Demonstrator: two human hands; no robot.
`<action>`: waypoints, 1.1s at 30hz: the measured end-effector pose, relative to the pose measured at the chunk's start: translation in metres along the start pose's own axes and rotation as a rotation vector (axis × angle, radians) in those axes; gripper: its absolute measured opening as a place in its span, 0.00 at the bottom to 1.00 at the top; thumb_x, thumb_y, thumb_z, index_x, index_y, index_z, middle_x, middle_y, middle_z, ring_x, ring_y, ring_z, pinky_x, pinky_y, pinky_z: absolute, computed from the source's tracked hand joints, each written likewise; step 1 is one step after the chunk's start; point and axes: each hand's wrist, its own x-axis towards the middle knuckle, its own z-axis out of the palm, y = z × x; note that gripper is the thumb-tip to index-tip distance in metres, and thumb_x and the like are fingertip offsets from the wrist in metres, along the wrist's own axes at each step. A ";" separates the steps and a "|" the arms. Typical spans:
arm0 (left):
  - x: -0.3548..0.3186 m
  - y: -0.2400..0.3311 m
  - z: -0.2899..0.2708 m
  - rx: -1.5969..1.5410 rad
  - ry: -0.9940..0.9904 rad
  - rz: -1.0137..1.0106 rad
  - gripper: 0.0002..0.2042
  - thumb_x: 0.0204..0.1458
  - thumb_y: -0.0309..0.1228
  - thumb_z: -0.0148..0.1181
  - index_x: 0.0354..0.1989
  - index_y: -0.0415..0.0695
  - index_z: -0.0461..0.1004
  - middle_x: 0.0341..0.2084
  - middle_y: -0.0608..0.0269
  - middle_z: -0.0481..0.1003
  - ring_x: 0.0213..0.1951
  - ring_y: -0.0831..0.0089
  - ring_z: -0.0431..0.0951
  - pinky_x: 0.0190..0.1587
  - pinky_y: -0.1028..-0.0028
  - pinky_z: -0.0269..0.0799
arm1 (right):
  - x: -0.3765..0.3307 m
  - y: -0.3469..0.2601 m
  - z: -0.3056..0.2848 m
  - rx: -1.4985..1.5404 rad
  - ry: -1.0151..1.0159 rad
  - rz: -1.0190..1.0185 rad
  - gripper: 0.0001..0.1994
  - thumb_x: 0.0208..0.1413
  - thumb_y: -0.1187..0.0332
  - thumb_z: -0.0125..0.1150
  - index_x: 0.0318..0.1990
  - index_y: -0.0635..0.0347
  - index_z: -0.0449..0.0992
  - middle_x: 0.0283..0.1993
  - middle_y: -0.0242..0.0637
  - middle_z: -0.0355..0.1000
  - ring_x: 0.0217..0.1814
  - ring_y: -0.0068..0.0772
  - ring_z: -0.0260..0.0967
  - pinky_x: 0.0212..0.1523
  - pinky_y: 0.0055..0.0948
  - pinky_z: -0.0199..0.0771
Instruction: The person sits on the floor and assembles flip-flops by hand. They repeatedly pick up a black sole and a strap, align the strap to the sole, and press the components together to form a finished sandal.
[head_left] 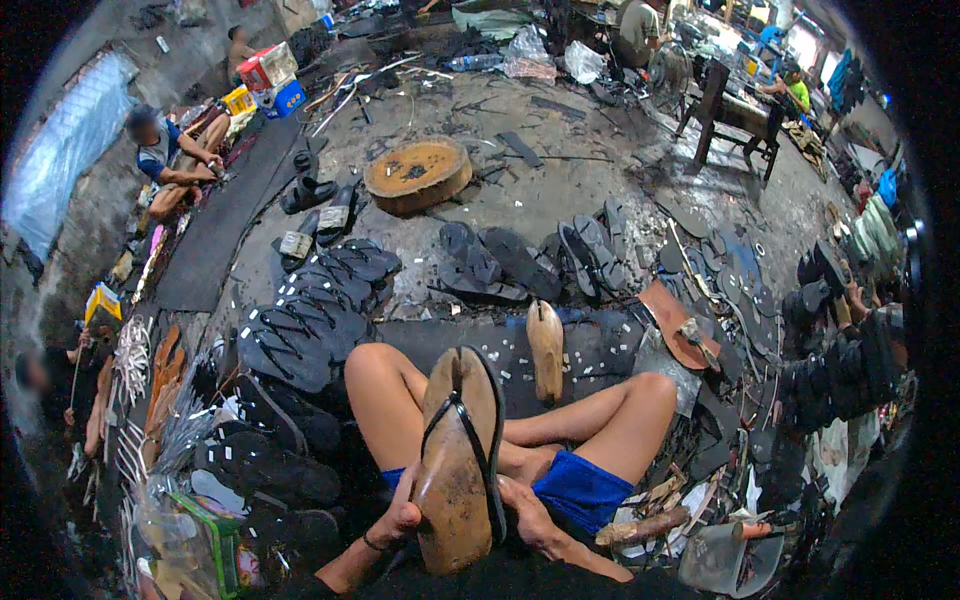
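Observation:
A wooden shoe last (pixel 450 500) stands tilted up between my knees, its toe end pointing away from me. Fitted on it is a black flip-flop (pixel 493 450), its thong strap across the wood and its sole along the right edge. My left hand (pixel 398 518) grips the last low on its left side, thumb against the wood. On the other side my right hand (pixel 530 512) is closed at the sole's edge; most of its fingers are hidden behind. Another wooden last (pixel 546 348) lies on the dark mat ahead.
Rows of black strapped sandals (pixel 310 310) lie ahead left, with more sandals (pixel 500 262) beyond the mat. A round wooden block (pixel 418 175) stands farther off. At right are a brown sheet (pixel 672 322), scraps and a clear container (pixel 730 558). A person (pixel 175 160) sits far left.

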 end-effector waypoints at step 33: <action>0.005 -0.013 0.048 0.375 -0.143 -0.182 0.19 0.68 0.37 0.37 0.57 0.37 0.66 0.51 0.63 0.71 0.53 0.76 0.66 0.58 0.74 0.60 | -0.052 -0.023 -0.020 0.547 0.115 -0.109 0.41 0.39 0.60 0.60 0.64 0.67 0.55 0.59 0.50 0.65 0.60 0.49 0.64 0.62 0.45 0.63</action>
